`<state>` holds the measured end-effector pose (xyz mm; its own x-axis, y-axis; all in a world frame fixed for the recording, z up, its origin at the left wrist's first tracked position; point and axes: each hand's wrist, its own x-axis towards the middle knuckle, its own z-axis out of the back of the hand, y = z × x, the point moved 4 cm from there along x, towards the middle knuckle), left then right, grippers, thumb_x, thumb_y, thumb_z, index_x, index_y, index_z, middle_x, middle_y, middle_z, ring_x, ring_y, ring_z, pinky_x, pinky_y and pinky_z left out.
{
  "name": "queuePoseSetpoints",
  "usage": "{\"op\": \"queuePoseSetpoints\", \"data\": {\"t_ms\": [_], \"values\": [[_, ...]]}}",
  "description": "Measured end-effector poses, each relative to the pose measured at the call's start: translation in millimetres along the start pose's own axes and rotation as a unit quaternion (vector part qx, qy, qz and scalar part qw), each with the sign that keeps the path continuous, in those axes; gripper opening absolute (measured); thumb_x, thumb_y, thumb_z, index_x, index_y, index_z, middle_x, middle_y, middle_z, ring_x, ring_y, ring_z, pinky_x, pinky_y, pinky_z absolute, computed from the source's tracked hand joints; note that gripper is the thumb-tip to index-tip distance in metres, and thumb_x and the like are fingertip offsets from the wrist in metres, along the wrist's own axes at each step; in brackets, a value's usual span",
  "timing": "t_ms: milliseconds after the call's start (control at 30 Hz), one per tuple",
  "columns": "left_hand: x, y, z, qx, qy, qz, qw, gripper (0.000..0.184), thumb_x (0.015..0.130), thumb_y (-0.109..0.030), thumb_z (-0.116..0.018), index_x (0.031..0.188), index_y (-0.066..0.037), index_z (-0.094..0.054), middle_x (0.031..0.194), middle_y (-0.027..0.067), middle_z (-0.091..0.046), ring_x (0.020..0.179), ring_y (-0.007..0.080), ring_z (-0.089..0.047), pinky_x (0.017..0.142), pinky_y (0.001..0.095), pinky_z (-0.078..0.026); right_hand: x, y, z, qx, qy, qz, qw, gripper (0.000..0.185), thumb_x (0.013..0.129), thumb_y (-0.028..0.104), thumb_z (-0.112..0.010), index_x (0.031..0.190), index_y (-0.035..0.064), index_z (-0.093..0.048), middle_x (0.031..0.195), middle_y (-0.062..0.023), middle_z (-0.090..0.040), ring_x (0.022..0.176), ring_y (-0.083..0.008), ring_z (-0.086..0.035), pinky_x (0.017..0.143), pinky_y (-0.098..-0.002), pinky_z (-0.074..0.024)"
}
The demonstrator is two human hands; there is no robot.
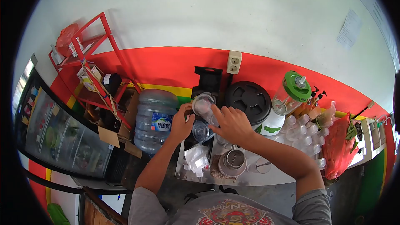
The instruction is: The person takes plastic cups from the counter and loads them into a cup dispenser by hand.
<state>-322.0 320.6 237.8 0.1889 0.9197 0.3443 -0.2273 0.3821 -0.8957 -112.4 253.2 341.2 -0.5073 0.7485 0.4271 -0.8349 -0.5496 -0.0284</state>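
A clear plastic cup (203, 106) is tilted between my hands above the counter. My right hand (231, 123) has its fingers closed on the cup's right side. At the cup's left rim is my left hand (182, 121), its fingers curled and pressed together; what they pinch, if anything, is too small to make out. Just below the cup stands a clear lidded container (201, 131). A metal cup (234, 158) sits in a pale bowl (225, 169) nearer to me, with white plastic packets (196, 157) to its left.
A large water bottle (155, 121) stands left of the counter (266, 178), beside a red shelf (104, 41). Behind my right hand is a black-lidded bin (248, 102). A blender (287, 96), several stacked plastic cups (306, 135) and a red bag (338, 146) are on the right.
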Motion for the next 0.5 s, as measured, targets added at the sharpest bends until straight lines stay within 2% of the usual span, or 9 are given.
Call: {"op": "queuePoseSetpoints", "data": {"t_ms": [167, 400, 500], "values": [[-3.7, 6.2, -7.8, -0.034, -0.043, -0.025, 0.998, 0.043, 0.099, 0.004, -0.057, 0.141, 0.006, -0.050, 0.129, 0.0216, -0.070, 0.122, 0.0290, -0.071, 0.107, 0.0380, -0.053, 3.7, 6.6, -13.9, 0.018, -0.034, -0.007, 0.999, 0.074, 0.088, 0.044, -0.081, 0.144, 0.0045, -0.053, 0.093, -0.0104, -0.062, 0.086, -0.0280, -0.068, 0.072, -0.0396, -0.0575], [-8.2, 2.2, -14.0, -0.026, -0.054, -0.048, 0.997, 0.040, 0.101, 0.005, -0.053, 0.140, 0.006, -0.053, 0.131, 0.0220, -0.070, 0.122, 0.0289, -0.071, 0.104, 0.0369, -0.053, 10.3, 16.4, -18.2, 0.044, -0.035, 0.029, 0.998, 0.084, 0.089, 0.042, -0.080, 0.161, 0.0174, -0.044, 0.100, -0.0130, -0.059, 0.089, -0.0301, -0.065, 0.079, -0.0402, -0.0562], [-8.8, -5.2, -12.4, -0.044, -0.065, -0.012, 0.997, 0.036, 0.100, 0.002, -0.054, 0.135, 0.006, -0.058, 0.127, 0.0240, -0.071, 0.119, 0.0318, -0.072, 0.101, 0.0366, -0.054, 13.9, 17.3, -28.6, 0.033, -0.011, 0.021, 0.999, 0.084, 0.091, 0.039, -0.079, 0.164, 0.0201, -0.041, 0.103, -0.0156, -0.060, 0.091, -0.0311, -0.067, 0.081, -0.0409, -0.0552]]}}
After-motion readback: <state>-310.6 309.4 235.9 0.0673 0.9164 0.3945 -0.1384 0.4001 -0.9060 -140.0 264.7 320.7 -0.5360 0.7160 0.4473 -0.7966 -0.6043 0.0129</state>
